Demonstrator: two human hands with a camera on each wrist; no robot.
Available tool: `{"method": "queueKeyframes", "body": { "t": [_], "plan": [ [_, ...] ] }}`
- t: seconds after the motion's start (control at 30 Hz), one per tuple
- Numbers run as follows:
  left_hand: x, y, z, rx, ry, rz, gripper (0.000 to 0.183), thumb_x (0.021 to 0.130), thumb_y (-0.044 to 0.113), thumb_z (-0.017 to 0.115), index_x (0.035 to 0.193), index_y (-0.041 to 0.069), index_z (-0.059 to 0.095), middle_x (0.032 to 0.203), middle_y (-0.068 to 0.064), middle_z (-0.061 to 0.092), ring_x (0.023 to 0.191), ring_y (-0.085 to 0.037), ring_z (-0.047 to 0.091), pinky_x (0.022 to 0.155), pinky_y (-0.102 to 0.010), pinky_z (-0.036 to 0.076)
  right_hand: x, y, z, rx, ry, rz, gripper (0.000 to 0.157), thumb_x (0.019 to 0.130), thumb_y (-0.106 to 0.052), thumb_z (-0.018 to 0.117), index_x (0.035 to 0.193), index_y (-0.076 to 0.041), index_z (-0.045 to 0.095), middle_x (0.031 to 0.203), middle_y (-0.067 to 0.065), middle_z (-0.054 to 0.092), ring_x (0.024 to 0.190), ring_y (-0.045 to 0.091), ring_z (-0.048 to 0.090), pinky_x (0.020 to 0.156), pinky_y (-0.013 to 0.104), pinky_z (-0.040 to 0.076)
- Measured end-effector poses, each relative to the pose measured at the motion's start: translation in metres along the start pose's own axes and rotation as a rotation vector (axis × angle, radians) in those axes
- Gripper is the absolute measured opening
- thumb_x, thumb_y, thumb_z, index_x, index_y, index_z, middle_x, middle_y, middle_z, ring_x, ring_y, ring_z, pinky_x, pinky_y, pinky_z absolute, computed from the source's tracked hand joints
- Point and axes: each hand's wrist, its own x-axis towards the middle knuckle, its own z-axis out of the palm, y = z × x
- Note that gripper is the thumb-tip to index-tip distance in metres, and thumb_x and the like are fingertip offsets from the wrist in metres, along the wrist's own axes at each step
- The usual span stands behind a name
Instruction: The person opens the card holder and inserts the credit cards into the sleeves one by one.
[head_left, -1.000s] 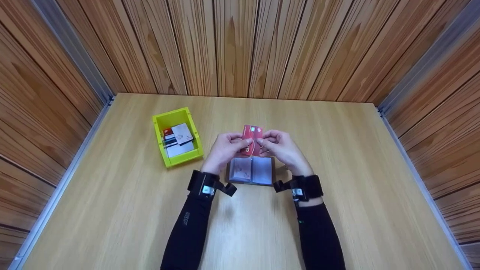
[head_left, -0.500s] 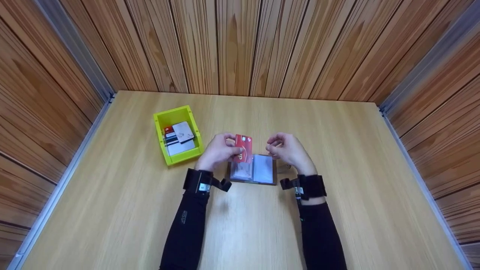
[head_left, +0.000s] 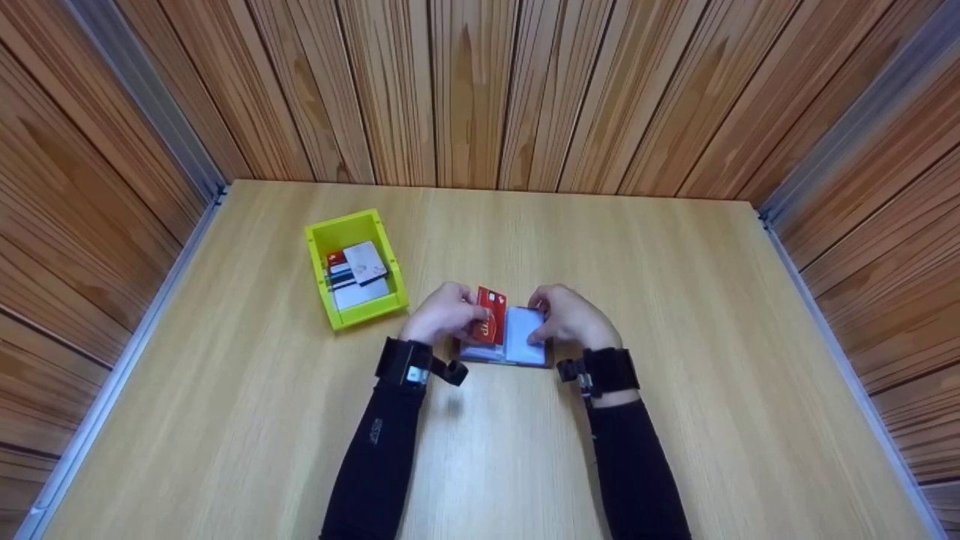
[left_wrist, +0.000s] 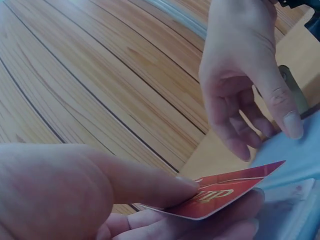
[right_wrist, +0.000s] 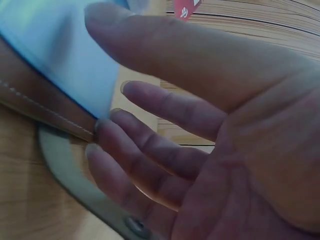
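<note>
In the head view my left hand [head_left: 448, 313] pinches a red card [head_left: 490, 315] above the left side of an open card holder [head_left: 527, 335]. The left wrist view shows gold "VIP" lettering on this card [left_wrist: 215, 195], with the thumb on top and fingers beneath. My right hand [head_left: 571, 315] is at the holder's right side. Its thumb [right_wrist: 125, 25] lies over the pale plastic sleeve [right_wrist: 75, 60], and its other fingers, relaxed and slightly bent, are by the brown stitched cover edge [right_wrist: 45, 97]. Whether the thumb touches the sleeve I cannot tell.
A yellow-green bin [head_left: 394, 300] at the left holds several cards [head_left: 365, 262]. A strap with a snap button [right_wrist: 75, 185] sticks out from the holder. Wood-panelled walls [head_left: 465, 90] surround the wooden table [head_left: 712, 337].
My right hand has let go of the red card and come down to the holder's right page. The left hand has shifted the card left, then lowered it towards the holder.
</note>
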Motion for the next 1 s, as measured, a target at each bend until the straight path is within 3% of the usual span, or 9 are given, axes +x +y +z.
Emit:
{"method": "queueKeyframes", "body": {
  "t": [0.37, 0.5, 0.7, 1.0],
  "plan": [
    [0.006, -0.009, 0.005, -0.030, -0.005, -0.023, 0.014, 0.102, 0.010, 0.071, 0.092, 0.009, 0.061, 0.121, -0.016, 0.073, 0.104, -0.026, 0.075, 0.081, -0.033, 0.070, 0.003, 0.002, 0.004, -0.030, 0.007, -0.012, 0.051, 0.087, -0.006, 0.090, 0.133, -0.005, 0.068, 0.132, 0.017, 0.069, 0.121, 0.032, 0.065, 0.111, 0.051, 0.055],
    [0.007, -0.010, 0.006, -0.034, -0.013, -0.020, 0.016, 0.102, 0.009, 0.071, 0.091, 0.009, 0.060, 0.117, -0.016, 0.073, 0.099, -0.025, 0.075, 0.079, -0.033, 0.070, 0.002, 0.002, 0.005, -0.012, 0.007, -0.001, 0.046, 0.088, -0.004, 0.089, 0.129, -0.006, 0.069, 0.131, 0.015, 0.069, 0.119, 0.031, 0.064, 0.110, 0.049, 0.055],
    [0.008, -0.011, 0.005, -0.019, -0.017, -0.009, 0.019, 0.101, 0.010, 0.072, 0.088, 0.010, 0.059, 0.102, -0.010, 0.069, 0.087, -0.021, 0.073, 0.073, -0.030, 0.069, 0.006, 0.002, 0.007, -0.037, 0.020, -0.071, 0.046, 0.087, -0.004, 0.089, 0.129, -0.001, 0.071, 0.129, 0.017, 0.072, 0.118, 0.031, 0.066, 0.111, 0.050, 0.056],
    [0.009, -0.011, 0.004, -0.016, -0.025, -0.030, 0.010, 0.102, 0.011, 0.072, 0.101, 0.005, 0.064, 0.116, -0.016, 0.072, 0.097, -0.023, 0.074, 0.079, -0.032, 0.070, 0.006, 0.002, 0.008, -0.038, 0.029, -0.057, 0.048, 0.087, -0.004, 0.089, 0.131, 0.000, 0.069, 0.131, 0.019, 0.070, 0.122, 0.033, 0.065, 0.114, 0.052, 0.054]
  ]
}}
